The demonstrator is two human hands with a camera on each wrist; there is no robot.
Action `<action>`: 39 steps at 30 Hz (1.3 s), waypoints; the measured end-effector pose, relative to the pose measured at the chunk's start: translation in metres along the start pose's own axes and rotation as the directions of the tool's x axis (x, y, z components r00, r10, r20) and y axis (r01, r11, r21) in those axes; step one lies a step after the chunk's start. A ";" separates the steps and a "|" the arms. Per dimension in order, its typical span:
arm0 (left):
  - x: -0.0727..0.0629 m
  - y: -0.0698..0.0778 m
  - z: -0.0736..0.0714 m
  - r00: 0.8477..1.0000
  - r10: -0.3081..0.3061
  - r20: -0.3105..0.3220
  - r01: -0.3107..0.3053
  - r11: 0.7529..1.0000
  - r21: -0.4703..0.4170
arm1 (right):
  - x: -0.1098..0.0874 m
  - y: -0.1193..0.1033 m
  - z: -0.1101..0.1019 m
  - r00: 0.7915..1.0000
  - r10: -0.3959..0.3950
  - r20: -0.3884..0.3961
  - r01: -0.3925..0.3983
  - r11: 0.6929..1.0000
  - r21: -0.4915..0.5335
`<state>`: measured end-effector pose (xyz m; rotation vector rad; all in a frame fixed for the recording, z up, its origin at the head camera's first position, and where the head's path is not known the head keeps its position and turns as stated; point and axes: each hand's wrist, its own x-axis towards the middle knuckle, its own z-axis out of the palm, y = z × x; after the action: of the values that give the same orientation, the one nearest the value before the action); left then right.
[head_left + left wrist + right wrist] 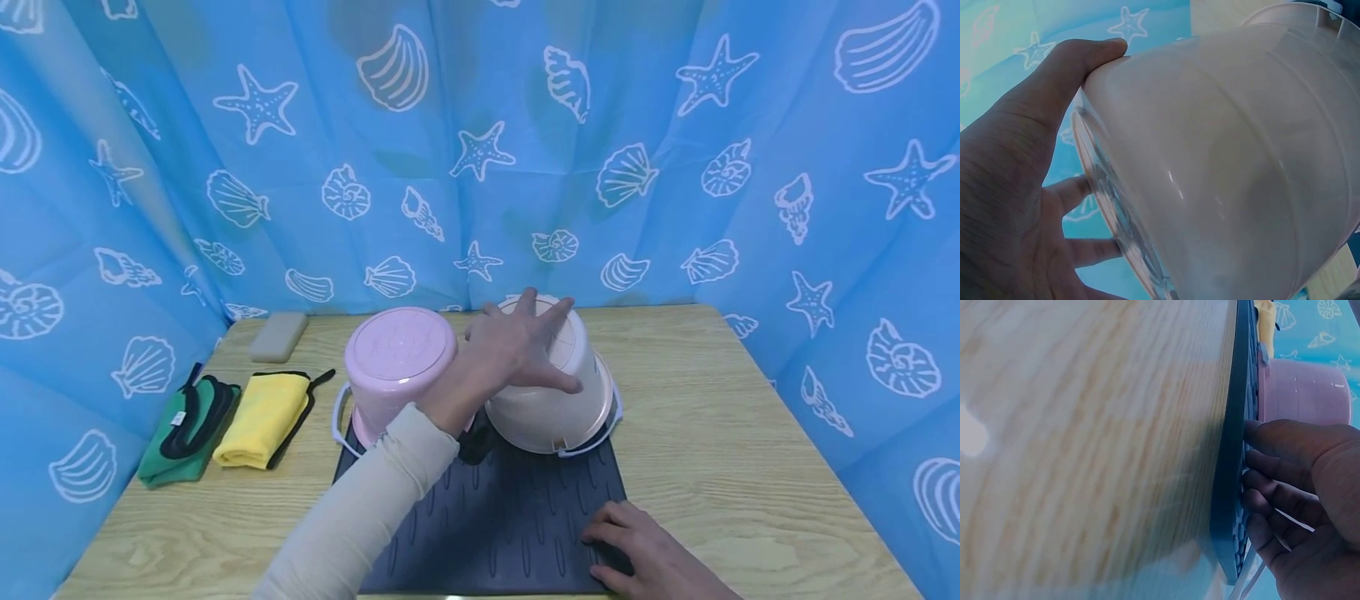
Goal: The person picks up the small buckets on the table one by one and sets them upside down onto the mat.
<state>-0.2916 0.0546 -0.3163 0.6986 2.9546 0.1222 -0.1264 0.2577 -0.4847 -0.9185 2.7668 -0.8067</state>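
Observation:
An off-white bucket (551,421) stands upside down on a dark ribbed mat (487,525). Spread over its upturned base is my left hand (517,342); in the left wrist view the thumb lies at the edge of the base and the other fingers reach across it, fairly straight. To its left a pink bucket (400,354), also upside down, stands on the mat, its handle hanging at the side. My right hand (637,546) rests at the mat's front right corner, fingers loosely bent and fingertips (1252,477) touching the mat, holding nothing.
Left of the mat lie a folded yellow cloth (262,421) and a green cloth (191,433) with black edging. Behind them is a beige block (277,337). The wooden table (712,433) is bordered by a blue shell-patterned curtain (480,208).

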 end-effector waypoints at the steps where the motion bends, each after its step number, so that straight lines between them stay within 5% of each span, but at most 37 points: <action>1: 0.001 0.000 0.000 1.000 0.000 0.003 0.000 1.000 0.008 | 0.000 0.000 0.000 1.000 -0.010 -0.006 0.010 1.000 -0.002; 18: 0.014 0.009 0.003 0.999 0.023 0.035 -0.027 0.993 0.114 | 0.001 0.007 0.003 0.993 -0.112 -0.048 0.113 0.994 0.015; 39: 0.026 0.017 0.006 0.998 0.036 0.045 -0.046 0.968 0.245 | 0.000 0.007 0.003 0.994 -0.099 -0.040 0.100 0.995 0.020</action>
<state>-0.3061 0.0817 -0.3222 0.7806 2.9463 -0.2579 -0.1293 0.2611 -0.4905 -1.0549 2.7579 -0.8780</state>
